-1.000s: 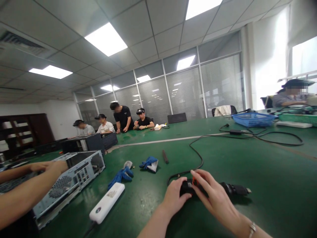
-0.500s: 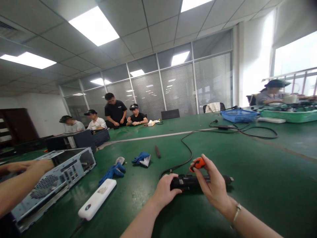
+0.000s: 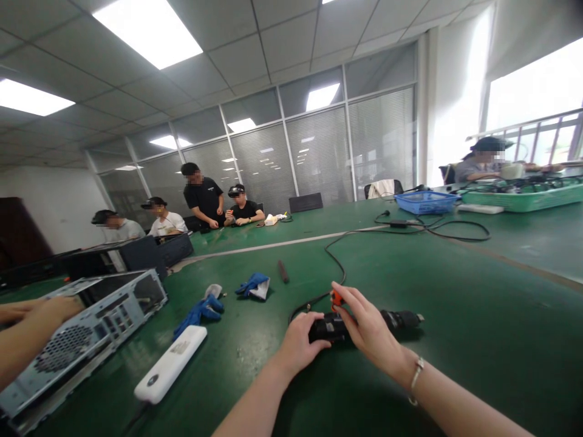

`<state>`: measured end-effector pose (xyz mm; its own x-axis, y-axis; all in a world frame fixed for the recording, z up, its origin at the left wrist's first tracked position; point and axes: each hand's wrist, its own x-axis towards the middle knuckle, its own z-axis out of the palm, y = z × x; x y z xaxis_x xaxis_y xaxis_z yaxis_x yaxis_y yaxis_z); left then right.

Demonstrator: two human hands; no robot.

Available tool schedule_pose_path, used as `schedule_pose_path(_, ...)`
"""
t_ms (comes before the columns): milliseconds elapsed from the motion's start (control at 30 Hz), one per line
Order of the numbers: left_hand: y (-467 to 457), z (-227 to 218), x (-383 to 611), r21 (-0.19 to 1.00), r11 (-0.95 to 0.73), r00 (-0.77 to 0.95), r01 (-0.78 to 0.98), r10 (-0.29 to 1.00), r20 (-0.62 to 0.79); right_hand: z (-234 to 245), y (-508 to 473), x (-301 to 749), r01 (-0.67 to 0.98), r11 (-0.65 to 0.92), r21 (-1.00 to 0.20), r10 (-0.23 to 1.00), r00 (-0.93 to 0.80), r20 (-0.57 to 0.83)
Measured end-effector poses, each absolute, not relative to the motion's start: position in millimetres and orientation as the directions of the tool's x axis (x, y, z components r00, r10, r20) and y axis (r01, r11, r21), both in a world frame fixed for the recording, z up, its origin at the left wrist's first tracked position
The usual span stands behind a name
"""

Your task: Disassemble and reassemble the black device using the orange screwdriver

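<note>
A black corded electric screwdriver (image 3: 324, 326) lies on the green table, its tip pointing right. My left hand (image 3: 297, 346) is wrapped around its cord end, thumb on the near side and fingers over the far side. Between the thumb and fingertips of my right hand (image 3: 370, 325) is a small orange-and-black handled tool (image 3: 336, 298), held just above the electric screwdriver's body. My fingers cover most of that small tool, so its working end is hidden. The black cord (image 3: 339, 267) runs from the electric screwdriver toward the far side of the table.
To the left, another person's arms (image 3: 40, 321) reach into an open metal computer case (image 3: 104, 321). A white power strip (image 3: 172, 364), blue gloves (image 3: 200, 308) and a dark rod (image 3: 283, 271) lie nearby. Farther back are a blue basket (image 3: 426, 203) and a green basket (image 3: 523, 199).
My right hand has moved left and slightly down with the orange-and-black tool, bringing it over the electric screwdriver's body. My left hand keeps its hold. The whole view has shifted slightly.
</note>
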<state>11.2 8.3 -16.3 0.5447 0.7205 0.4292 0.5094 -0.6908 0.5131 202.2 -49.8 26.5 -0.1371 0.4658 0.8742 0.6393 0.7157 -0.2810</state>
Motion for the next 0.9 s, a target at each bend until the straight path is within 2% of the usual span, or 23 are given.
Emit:
schedule_pose_path(100, 8.4, -17.2, 10.6, 0.516, -0.687, 0.544, 0.512, 0.724, 0.424, 27.7, -51.2, 199.3, 0.656, 0.696, -0.291, 0.501, -0.153, 0.852)
schedule_pose_path(267, 6.0, -17.8, 10.4, 0.525, -0.657, 0.531, 0.542, 0.751, 0.392, 23.0, -44.9, 202.6, 0.722, 0.609, -0.329, 0.547, -0.082, 0.833)
schedule_pose_path(400, 4.2, -18.2, 10.8, 0.528, -0.64, 0.521, 0.558, 0.766, 0.378, 15.5, -37.4, 204.9, 0.676, 0.644, -0.359, 0.528, -0.052, 0.848)
schedule_pose_path(567, 4.7, -19.5, 11.1, 0.533, -0.632, 0.513, 0.562, 0.772, 0.375, 11.1, -37.0, 203.2, 0.666, 0.633, -0.395, 0.574, -0.061, 0.816)
schedule_pose_path(900, 3.7, -17.4, 10.7, 0.536, -0.624, 0.503, 0.569, 0.78, 0.373, 1.7, -30.8, 204.2, 0.672, 0.631, -0.388, 0.551, -0.036, 0.834)
